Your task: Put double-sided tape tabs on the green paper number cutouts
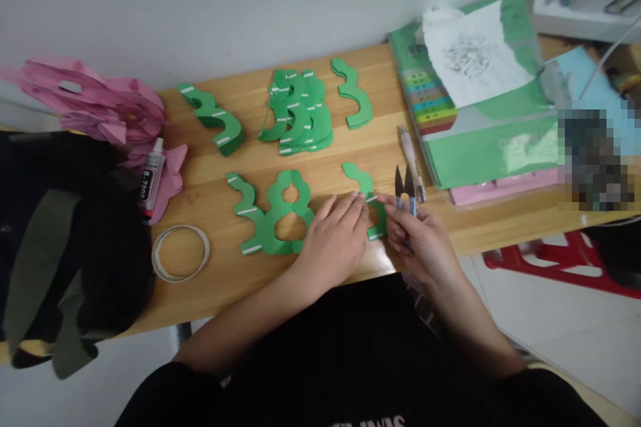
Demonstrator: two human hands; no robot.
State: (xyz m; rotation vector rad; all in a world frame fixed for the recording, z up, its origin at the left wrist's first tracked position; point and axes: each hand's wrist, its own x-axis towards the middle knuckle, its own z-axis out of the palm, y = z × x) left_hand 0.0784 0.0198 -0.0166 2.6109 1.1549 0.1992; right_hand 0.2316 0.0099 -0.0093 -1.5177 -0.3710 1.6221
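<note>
A wavy green paper piece [364,180], crossed by white strips [371,199], is laid flat left of blue-handled snips [410,190], held blades apart.

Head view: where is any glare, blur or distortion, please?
Head view: pale glare brightens the brown wooden table below the wavy green paper piece beside the right hand; head view: blocky pixels hide something near the right border; head view: small print on the black-and-white glue tube is unreadable.
</note>
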